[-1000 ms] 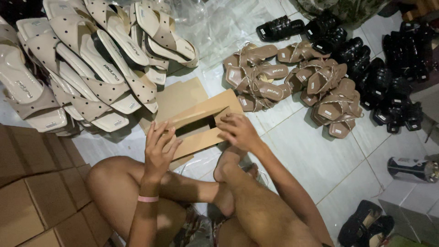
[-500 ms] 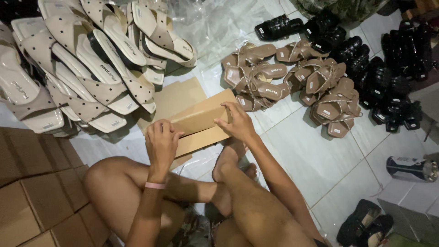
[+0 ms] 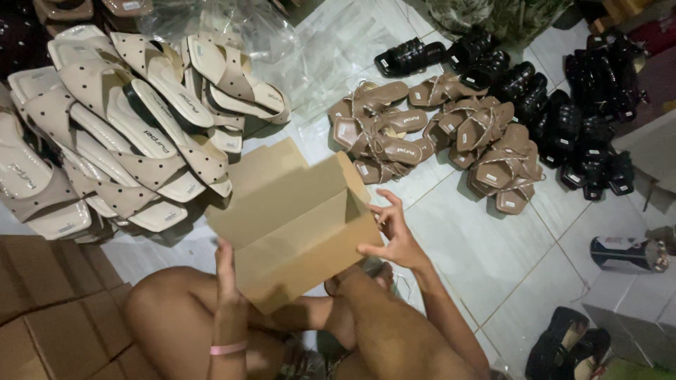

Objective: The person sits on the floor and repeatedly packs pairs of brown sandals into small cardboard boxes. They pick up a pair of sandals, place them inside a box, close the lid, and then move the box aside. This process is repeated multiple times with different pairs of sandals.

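Observation:
A plain brown cardboard box [image 3: 296,225] is held up above my knees, tilted, with its flap side toward me. My left hand [image 3: 227,264] grips its lower left edge; a pink band sits on that wrist. My right hand [image 3: 394,236] holds the box's right end, fingers spread along the edge. The inside of the box is hidden from view.
A heap of beige dotted sandals [image 3: 134,119] lies at the left. Brown strappy sandals [image 3: 436,134] are piled on the white tiled floor [image 3: 486,260], black sandals [image 3: 577,119] beyond them. Flat cardboard [image 3: 42,317] is at lower left, clear plastic bags [image 3: 331,42] at the top.
The box was lying low on the floor with both hands pressing on it; now it is lifted and turned up between my hands.

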